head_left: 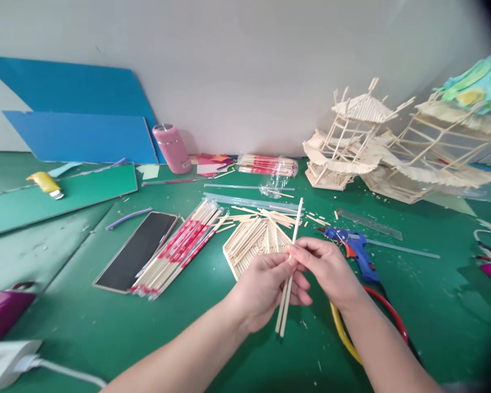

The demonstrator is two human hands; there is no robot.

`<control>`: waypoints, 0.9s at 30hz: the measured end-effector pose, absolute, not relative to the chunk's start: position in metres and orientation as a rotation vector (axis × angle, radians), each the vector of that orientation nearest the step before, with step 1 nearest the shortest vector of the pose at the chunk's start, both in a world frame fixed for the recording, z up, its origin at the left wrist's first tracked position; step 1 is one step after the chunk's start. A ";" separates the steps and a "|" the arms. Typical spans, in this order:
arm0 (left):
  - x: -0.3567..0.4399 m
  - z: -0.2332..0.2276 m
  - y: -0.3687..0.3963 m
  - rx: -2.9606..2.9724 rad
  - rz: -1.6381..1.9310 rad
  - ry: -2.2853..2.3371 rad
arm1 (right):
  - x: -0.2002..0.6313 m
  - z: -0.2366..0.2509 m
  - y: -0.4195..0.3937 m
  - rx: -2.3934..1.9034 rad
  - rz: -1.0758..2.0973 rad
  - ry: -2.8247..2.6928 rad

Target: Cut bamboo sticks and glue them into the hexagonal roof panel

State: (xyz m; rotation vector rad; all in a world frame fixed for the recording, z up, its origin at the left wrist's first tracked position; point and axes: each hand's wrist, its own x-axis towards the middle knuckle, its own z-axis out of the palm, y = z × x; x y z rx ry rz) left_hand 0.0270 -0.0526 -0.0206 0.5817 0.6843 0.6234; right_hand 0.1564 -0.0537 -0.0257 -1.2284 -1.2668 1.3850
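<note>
- Two thin wooden sticks (pixel 287 303) are in the fingers, side by side and tilted. Two ends poke out below the hands, and one long piece sticks up above them.
- The left hand (pixel 265 286) is closed on the sticks, with its thumb on top.
- The right hand (pixel 327 267) pinches them too, with thumb and pointer finger. The two hands meet there.
- A white plug (pixel 8 357) sits at the near left corner of the green table (pixel 204 349).
- A yellow and red cable (pixel 343 333) curves by the right arm, which covers some of it.
- Just past the left hand is a six-sided stick panel (pixel 230 256) with loose sticks on it. The hands hide its near right part.
- Left of that, wrapped chopsticks (pixel 180 245) lie partly over a black phone (pixel 135 251).
- A blue glue gun (pixel 357 248) lies just beyond the right hand.
- Farther back stand a pink bottle (pixel 172 150), blue boards (pixel 82 136) and a stick tower (pixel 364 109).
</note>
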 end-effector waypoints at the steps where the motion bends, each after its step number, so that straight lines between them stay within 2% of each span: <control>1: 0.027 -0.022 -0.051 0.577 0.627 0.684 | 0.156 -0.026 -0.052 -1.241 1.366 -1.263; 12: 0.027 -0.022 -0.047 0.573 0.651 0.652 | 0.154 -0.023 -0.049 -1.296 1.305 -1.243; 20: 0.026 -0.020 -0.047 0.584 0.675 0.656 | 0.154 -0.021 -0.049 -1.232 1.449 -1.211; 27: 0.027 -0.022 -0.050 0.627 0.703 0.687 | 0.157 -0.023 -0.049 -1.285 1.253 -1.340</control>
